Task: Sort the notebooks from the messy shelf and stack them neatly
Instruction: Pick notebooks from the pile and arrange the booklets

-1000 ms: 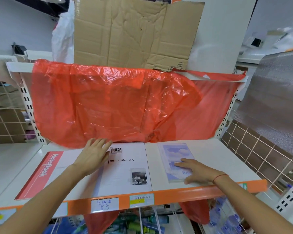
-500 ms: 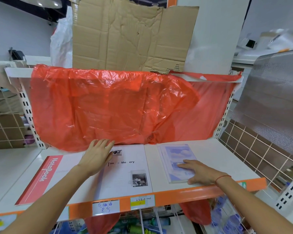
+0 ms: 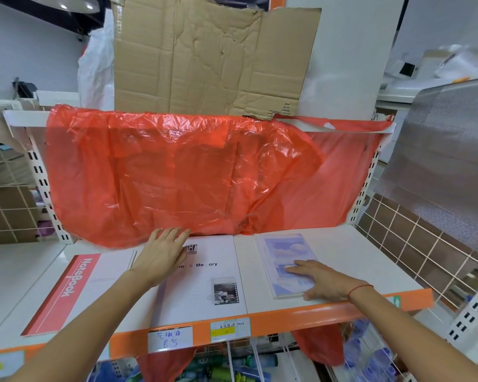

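Three notebooks lie flat on the white shelf [image 3: 356, 260]. At the left is a red and white notebook [image 3: 75, 290] printed "NoteBook". In the middle lies a white notebook [image 3: 210, 279] with black lettering and a small photo. My left hand [image 3: 163, 255] rests flat on the white notebook's far left corner, fingers straight. To the right sits a small blue cloud-print notebook [image 3: 284, 255] in clear wrap. My right hand [image 3: 320, 279] presses on its near half with straight fingers.
A red plastic sheet [image 3: 177, 175] hangs from the upper shelf down to the back of the shelf. Cardboard [image 3: 210, 56] stands above it. The shelf's orange front edge [image 3: 287, 315] carries price tags. A wire grid [image 3: 425, 260] flanks the right side; bottles show below.
The view has tilted slightly. Both hands have stayed on their notebooks, with the left hand sliding a little along the white notebook.
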Demonstrator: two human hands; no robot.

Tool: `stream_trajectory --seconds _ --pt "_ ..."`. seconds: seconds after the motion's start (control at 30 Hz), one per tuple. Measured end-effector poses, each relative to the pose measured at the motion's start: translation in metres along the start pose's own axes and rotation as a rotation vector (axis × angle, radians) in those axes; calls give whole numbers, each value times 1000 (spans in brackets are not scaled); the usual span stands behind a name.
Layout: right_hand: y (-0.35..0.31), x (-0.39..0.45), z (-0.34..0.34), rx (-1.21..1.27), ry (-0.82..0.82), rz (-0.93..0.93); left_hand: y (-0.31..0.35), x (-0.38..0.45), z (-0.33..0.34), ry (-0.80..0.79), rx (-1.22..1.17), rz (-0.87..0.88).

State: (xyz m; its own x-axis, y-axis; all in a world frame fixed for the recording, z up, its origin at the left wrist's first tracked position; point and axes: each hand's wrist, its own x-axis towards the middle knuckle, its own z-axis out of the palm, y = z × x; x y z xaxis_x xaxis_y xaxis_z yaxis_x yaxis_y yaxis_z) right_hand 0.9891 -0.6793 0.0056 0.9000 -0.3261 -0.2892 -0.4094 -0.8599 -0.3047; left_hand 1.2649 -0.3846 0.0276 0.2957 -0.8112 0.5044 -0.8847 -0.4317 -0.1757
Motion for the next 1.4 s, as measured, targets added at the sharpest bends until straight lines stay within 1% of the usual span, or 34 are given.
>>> stream_trajectory --seconds 0.07,0.23,0.3,0.37,0.43,0.5,0.6,0.67,0.8,1.03,1.17,1.23,1.4 --pt "-1 0 -1 11 -1 -4 1 -1 -1 28 13 13" --pt "-4 0 -2 17 -12 -9 6 -1 -9 -20 1 1" --pt "-6 -1 -4 16 -36 20 6 -2 -11 -14 0 -3" --pt "-14 -1 -8 -43 -56 62 7 -4 -11 -3 6 -10" --pt "-33 4 -12 -82 -8 54 7 -8 -12 -11 6 -22" --pt "-60 13 -13 -62 101 -17 7 -13 -15 -21 8 -39" --pt "-104 34 -5 -58 235 -131 5 -25 -25 -39 17 -72" --pt "-135 45 0 -48 279 -196 1 -40 -34 -48 21 -105" --pt "-203 56 13 -45 271 -309 -22 -84 -60 -80 32 -192" --pt "-328 69 35 -193 262 -489 -94 -187 -120 -104 156 -432" --pt "-421 68 55 -235 271 -598 -138 -260 -161 -142 226 -572" --pt "-471 65 67 -282 302 -644 -163 -301 -177 -144 261 -636" --pt "-585 55 107 -355 341 -709 -221 -402 -210 -259 307 -788"
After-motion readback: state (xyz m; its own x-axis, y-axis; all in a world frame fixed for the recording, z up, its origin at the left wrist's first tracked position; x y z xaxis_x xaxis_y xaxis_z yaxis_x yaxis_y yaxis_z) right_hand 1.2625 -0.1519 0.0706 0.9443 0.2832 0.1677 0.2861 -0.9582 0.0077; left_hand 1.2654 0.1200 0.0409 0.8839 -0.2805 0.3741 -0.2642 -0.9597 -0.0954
